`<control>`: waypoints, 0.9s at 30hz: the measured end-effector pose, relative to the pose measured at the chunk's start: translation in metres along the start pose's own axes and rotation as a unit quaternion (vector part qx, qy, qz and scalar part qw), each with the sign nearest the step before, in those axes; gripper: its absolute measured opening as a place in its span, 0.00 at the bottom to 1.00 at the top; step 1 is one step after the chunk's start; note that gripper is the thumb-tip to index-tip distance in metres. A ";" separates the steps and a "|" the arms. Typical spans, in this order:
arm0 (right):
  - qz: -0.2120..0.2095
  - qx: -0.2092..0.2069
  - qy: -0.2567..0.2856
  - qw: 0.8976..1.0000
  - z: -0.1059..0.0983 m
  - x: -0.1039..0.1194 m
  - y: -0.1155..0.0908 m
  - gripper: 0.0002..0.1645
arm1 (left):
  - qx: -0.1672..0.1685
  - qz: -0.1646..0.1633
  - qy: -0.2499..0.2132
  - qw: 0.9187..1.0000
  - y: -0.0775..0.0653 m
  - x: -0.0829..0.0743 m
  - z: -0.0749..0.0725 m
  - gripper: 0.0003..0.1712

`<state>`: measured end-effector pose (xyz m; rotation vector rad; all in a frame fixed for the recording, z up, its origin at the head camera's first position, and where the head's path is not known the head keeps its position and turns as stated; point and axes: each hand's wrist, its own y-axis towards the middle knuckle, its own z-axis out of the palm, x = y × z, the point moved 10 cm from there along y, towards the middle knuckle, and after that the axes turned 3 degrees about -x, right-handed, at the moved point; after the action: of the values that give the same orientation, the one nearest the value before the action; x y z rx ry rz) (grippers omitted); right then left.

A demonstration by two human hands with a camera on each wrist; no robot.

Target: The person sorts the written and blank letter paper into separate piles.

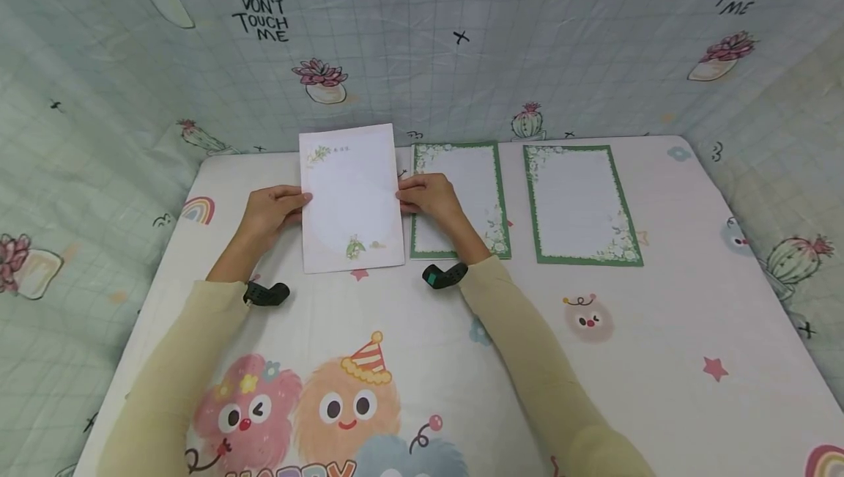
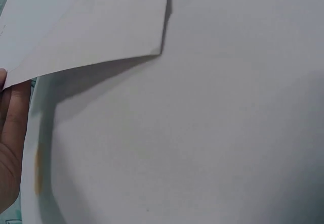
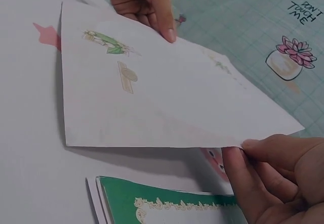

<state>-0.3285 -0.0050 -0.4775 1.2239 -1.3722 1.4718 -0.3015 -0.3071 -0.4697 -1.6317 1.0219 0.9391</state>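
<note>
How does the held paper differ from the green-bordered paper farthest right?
The held paper is pinched by the left hand and right hand; the far-right paper lies on the table, untouched. The held paper has plain edges; the far-right paper has a green border. Both are rectangular with plant prints.

A white sheet point(image 1: 352, 202) with sprigs printed near its upper left and bottom is raised above the surface point(image 1: 682, 206), toward the far left corner; left hand point(image 1: 266, 215) and right hand point(image 1: 431, 197) pinch its long sides. Two green-bordered sheets point(image 1: 576, 202) lie along the far edge.
</note>
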 end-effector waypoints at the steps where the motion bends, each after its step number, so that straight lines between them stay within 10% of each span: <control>1: 0.001 -0.001 0.002 1.000 0.000 0.000 0.000 0.13 | 0.000 -0.002 -0.007 1.000 0.000 0.001 -0.001 0.21; 27: -0.013 -0.029 -0.022 0.999 -0.002 -0.006 0.010 0.12 | 0.002 -0.028 -0.061 0.998 0.009 0.013 -0.006 0.09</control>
<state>-0.3368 -0.0036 -0.4860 1.2388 -1.4144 1.3852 -0.3046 -0.3168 -0.4833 -1.5727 0.8894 0.9856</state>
